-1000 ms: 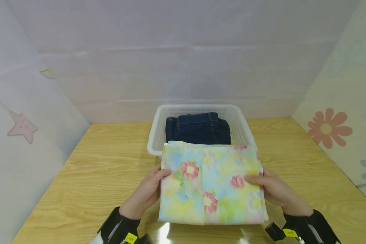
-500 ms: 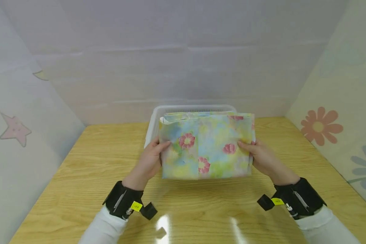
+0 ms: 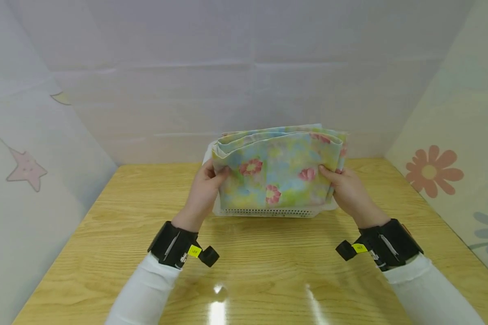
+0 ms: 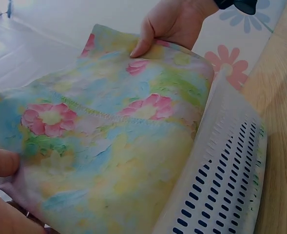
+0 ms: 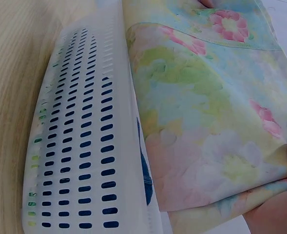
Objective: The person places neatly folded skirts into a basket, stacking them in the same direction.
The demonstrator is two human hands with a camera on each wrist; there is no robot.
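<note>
We hold the folded floral cloth (image 3: 278, 174) over the white basket (image 3: 268, 211) on the bench (image 3: 105, 234), left hand (image 3: 205, 185) and right hand (image 3: 347, 192) pinching its sides; only the right wrist view shows dark fabric (image 5: 145, 175) inside.

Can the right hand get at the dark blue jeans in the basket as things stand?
Probably not. The right hand grips one end of the folded floral cloth, which hangs over the white basket and covers its opening. Only a sliver of the jeans shows under the cloth in the right wrist view.
</note>
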